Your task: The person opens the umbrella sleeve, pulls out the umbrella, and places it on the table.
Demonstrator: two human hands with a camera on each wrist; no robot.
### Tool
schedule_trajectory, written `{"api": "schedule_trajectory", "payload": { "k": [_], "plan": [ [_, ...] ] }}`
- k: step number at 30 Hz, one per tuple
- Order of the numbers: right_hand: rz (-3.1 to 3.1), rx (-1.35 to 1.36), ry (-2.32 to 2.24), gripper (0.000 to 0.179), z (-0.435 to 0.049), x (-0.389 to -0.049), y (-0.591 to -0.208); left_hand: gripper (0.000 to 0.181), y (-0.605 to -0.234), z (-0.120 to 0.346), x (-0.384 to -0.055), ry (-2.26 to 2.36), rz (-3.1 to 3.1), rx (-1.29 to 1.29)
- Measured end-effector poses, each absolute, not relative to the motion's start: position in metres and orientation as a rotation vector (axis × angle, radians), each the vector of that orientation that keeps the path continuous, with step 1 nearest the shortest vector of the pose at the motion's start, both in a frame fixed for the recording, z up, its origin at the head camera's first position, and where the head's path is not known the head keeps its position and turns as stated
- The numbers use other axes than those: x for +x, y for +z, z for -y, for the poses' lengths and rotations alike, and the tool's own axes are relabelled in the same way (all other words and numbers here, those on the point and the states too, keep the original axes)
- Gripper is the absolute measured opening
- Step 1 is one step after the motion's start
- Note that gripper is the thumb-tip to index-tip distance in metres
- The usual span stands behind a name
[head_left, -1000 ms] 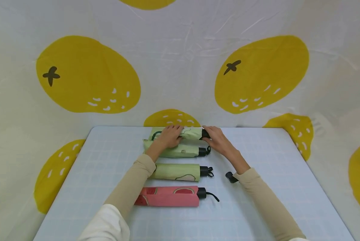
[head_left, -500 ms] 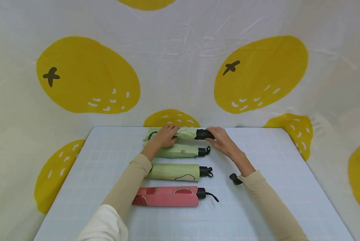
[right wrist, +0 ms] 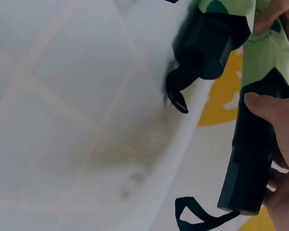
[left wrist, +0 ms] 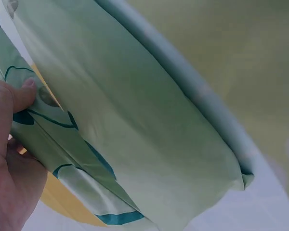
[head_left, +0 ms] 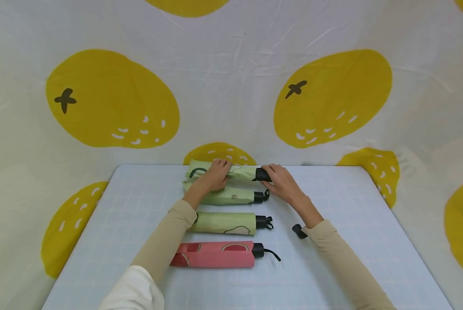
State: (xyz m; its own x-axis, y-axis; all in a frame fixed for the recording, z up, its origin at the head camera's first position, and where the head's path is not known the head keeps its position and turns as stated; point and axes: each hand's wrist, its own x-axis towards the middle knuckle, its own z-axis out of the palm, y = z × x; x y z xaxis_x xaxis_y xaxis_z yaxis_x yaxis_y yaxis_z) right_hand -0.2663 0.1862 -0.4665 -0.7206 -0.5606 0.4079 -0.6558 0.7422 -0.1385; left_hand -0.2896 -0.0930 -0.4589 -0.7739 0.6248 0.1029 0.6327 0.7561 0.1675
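Observation:
At the table's far edge, both hands hold a folded light-green umbrella (head_left: 243, 172) with a dark leaf-like outline. My left hand (head_left: 215, 175) grips its fabric body; in the left wrist view the thumb (left wrist: 25, 94) presses on the cloth. My right hand (head_left: 281, 183) grips the black handle (right wrist: 253, 149), thumb along it, and a wrist loop (right wrist: 197, 219) hangs from the handle's end. Close in front lies a second green umbrella (head_left: 229, 197), partly hidden by my left hand and wrist. Its black handle (right wrist: 202, 45) shows beside the held one in the right wrist view.
Nearer me on the checked white table (head_left: 332, 267) lie another green umbrella (head_left: 223, 222) and a pink watermelon-print umbrella (head_left: 223, 259), handles to the right, left ends behind my left sleeve. A small black piece (head_left: 299, 231) shows at my right cuff. A lemon-print cloth (head_left: 231, 86) hangs behind.
The held umbrella has shifted left, and its left end now stands slightly higher. My left hand has moved a little left. My right hand went slightly right, then back left, staying on the handle.

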Motion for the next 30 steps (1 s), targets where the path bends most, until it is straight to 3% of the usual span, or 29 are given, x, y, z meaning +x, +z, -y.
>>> {"api": "schedule_trajectory", "payload": {
  "k": [23,30],
  "plan": [
    [2.408,0.931,0.487,0.041,-0.185,-0.271,-0.48,0.048,-0.46,0.093,-0.288,-0.183,2.964,-0.955],
    [2.502,0.931,0.472,0.043,-0.19,-0.273,-0.477,0.045,-0.46,0.097,-0.288,-0.096,2.947,-1.001]
  ]
}}
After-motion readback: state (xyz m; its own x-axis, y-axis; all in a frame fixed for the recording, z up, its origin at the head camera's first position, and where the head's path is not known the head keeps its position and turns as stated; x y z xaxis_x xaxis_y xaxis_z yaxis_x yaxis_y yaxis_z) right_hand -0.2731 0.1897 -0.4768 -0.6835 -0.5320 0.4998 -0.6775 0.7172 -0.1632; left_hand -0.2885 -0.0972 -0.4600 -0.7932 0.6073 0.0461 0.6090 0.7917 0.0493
